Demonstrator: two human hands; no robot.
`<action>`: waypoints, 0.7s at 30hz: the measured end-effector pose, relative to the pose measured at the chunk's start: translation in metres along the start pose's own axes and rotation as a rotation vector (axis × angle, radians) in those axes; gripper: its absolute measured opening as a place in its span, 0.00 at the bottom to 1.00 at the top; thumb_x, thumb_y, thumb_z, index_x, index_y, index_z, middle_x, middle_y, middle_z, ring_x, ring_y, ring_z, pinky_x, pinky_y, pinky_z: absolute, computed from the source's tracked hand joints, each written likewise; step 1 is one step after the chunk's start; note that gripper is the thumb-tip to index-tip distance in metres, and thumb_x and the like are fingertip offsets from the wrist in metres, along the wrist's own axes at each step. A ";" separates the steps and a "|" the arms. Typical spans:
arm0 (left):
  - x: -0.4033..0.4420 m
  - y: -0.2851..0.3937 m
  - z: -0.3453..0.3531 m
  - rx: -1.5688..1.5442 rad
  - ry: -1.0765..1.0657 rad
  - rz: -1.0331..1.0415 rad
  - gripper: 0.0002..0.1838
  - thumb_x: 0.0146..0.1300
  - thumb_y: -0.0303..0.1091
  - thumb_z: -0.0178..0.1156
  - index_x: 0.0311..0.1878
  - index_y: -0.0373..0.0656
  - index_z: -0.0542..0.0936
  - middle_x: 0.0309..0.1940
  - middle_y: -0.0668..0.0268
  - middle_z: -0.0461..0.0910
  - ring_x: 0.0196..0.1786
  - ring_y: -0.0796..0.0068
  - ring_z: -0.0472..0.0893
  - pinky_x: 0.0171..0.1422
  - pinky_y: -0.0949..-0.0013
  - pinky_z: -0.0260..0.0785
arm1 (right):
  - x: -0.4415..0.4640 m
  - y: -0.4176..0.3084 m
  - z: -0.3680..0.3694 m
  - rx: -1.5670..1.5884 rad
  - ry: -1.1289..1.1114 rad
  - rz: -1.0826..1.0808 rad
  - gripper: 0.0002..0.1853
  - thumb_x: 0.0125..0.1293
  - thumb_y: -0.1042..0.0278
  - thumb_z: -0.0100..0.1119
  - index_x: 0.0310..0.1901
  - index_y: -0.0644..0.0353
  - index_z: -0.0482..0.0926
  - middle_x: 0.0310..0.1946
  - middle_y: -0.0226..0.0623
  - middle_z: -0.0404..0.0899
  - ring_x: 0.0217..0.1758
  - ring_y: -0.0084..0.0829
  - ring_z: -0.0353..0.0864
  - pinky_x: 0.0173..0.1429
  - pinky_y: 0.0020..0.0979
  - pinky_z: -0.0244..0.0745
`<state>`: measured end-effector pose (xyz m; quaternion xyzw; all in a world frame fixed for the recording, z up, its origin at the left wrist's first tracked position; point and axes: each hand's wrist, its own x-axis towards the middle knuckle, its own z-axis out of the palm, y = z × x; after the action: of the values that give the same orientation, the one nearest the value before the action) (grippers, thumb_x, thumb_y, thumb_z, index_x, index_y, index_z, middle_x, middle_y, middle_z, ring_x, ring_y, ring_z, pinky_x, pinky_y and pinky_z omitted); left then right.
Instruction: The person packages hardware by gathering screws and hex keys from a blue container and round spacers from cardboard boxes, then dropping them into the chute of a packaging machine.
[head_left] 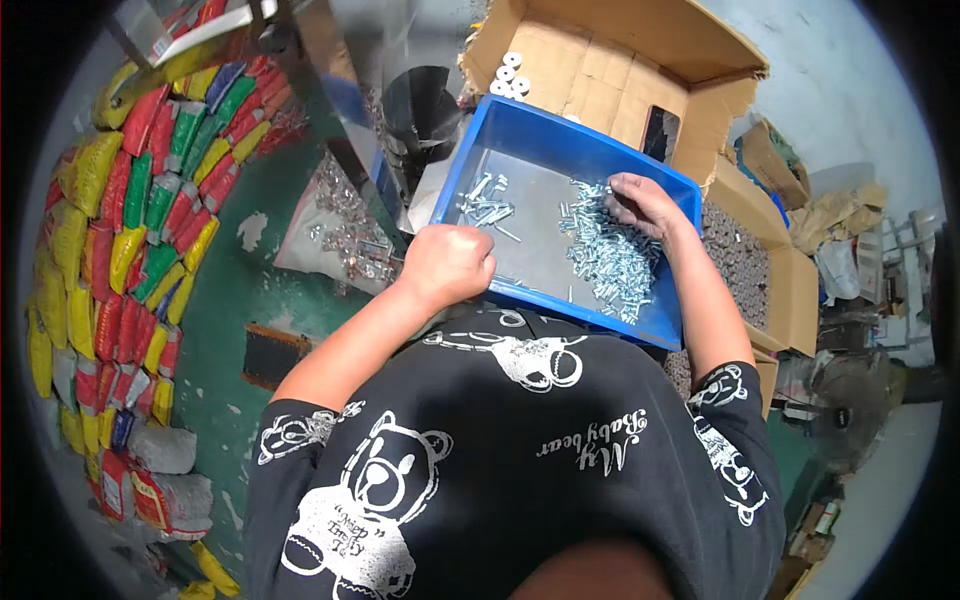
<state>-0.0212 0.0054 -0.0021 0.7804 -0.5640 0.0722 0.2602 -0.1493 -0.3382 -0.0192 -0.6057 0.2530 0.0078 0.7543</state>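
A blue tray (570,137) holds a large heap of small silvery screws (612,262) on its right side and a smaller group of longer screws (486,210) on its left. My left hand (447,265) is closed in a fist at the tray's left front edge; what it holds, if anything, is hidden. Over the upper right part of the heap is my right hand (643,204), its fingers curled down at the screws. Whether a screw is between those fingers is too small to tell.
Behind the tray stands an open cardboard box (600,62) with white rolls (512,75) and a dark phone (660,134). A box of small metal parts (735,265) is at the right. Colourful packets (150,240) are piled at the left, near a bag of parts (340,225).
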 end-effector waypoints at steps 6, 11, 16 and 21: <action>-0.002 -0.006 0.000 -0.116 0.023 0.051 0.07 0.49 0.32 0.58 0.19 0.42 0.76 0.19 0.57 0.77 0.25 0.53 0.80 0.32 0.52 0.75 | 0.072 -0.017 0.121 -0.776 -0.046 -0.205 0.10 0.65 0.66 0.59 0.35 0.66 0.80 0.27 0.44 0.81 0.26 0.31 0.80 0.31 0.31 0.74; -0.003 -0.012 0.003 -0.177 -0.005 0.045 0.07 0.49 0.33 0.59 0.20 0.42 0.77 0.21 0.58 0.78 0.27 0.54 0.81 0.33 0.54 0.75 | 0.115 0.015 0.142 -1.758 0.087 -0.422 0.06 0.53 0.73 0.59 0.31 0.66 0.83 0.34 0.58 0.81 0.40 0.57 0.82 0.45 0.48 0.77; -0.009 -0.018 0.013 -0.242 -0.009 0.116 0.08 0.44 0.36 0.59 0.18 0.43 0.78 0.21 0.59 0.79 0.26 0.58 0.83 0.30 0.55 0.76 | 0.077 0.008 0.092 -1.642 0.204 -0.247 0.09 0.62 0.69 0.59 0.34 0.69 0.80 0.34 0.61 0.80 0.42 0.59 0.80 0.45 0.50 0.73; -0.005 -0.017 0.009 -0.289 -0.050 0.084 0.08 0.41 0.36 0.58 0.18 0.42 0.81 0.21 0.57 0.81 0.27 0.57 0.84 0.30 0.57 0.77 | 0.046 0.019 0.018 -1.478 0.388 -0.165 0.12 0.65 0.64 0.60 0.38 0.67 0.82 0.31 0.57 0.82 0.39 0.53 0.84 0.45 0.43 0.76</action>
<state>-0.0091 0.0095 -0.0171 0.7121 -0.6070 -0.0184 0.3523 -0.1085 -0.3300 -0.0521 -0.9599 0.2639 0.0123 0.0937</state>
